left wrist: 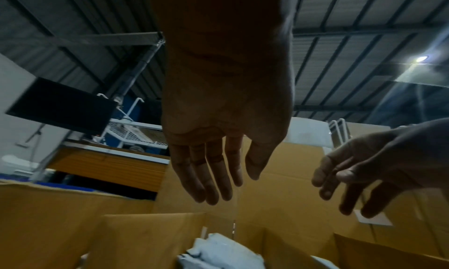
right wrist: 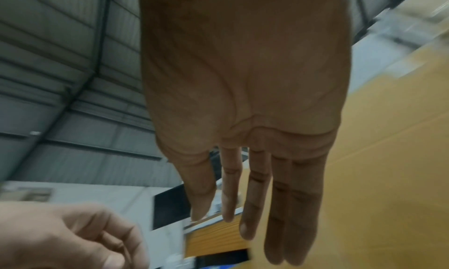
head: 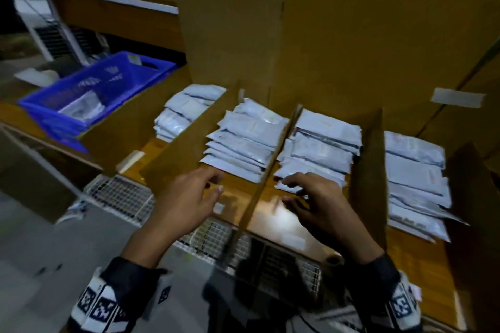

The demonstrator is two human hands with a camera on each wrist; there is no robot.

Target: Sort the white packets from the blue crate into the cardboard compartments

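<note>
Both the left hand (head: 189,197) and right hand (head: 316,203) hover empty with fingers (left wrist: 213,177) released over stacked white packets (head: 243,140) in the cardboard compartments (head: 368,170), while the blue crate (head: 89,100) at the desk's far-left corner holds more, seemingly light, floppy and slick, best pinched by an edge.

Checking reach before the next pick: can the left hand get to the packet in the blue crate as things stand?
Probably yes. The left hand is open and holds nothing, the blue crate is open-topped to its left, and the packet lies exposed inside. Only the low cardboard wall stands between, so it would need to go over that.
</note>
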